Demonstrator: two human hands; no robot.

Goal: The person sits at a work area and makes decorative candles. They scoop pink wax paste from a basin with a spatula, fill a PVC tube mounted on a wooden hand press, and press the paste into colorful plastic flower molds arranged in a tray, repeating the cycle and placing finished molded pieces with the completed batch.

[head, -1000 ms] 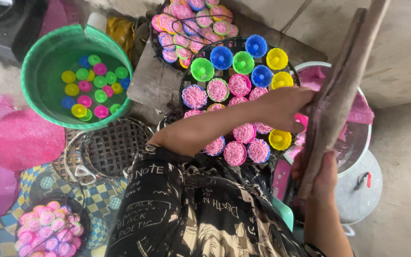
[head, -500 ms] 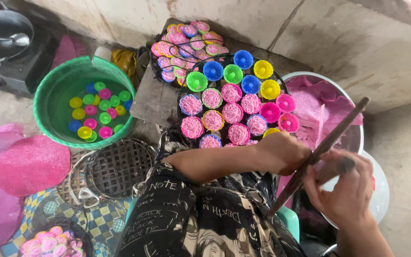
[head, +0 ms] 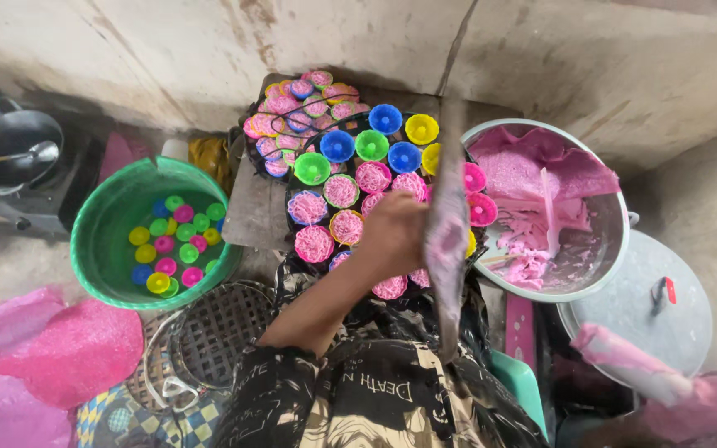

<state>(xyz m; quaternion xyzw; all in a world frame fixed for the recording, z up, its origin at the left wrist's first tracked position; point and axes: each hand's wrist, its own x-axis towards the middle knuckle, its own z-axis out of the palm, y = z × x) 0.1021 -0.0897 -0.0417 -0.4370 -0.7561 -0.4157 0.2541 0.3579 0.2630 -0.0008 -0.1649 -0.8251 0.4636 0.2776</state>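
Left hand (head: 392, 236) gripping pink-smeared stick (head: 448, 241)

the left arm stretches forward from a patterned dark sleeve, forearm bare, its hand (head: 392, 236) curled shut with knuckles up. the right hand (head: 707, 406) sits blurred at the lower right corner, smeared pink; its grip cannot be made out.
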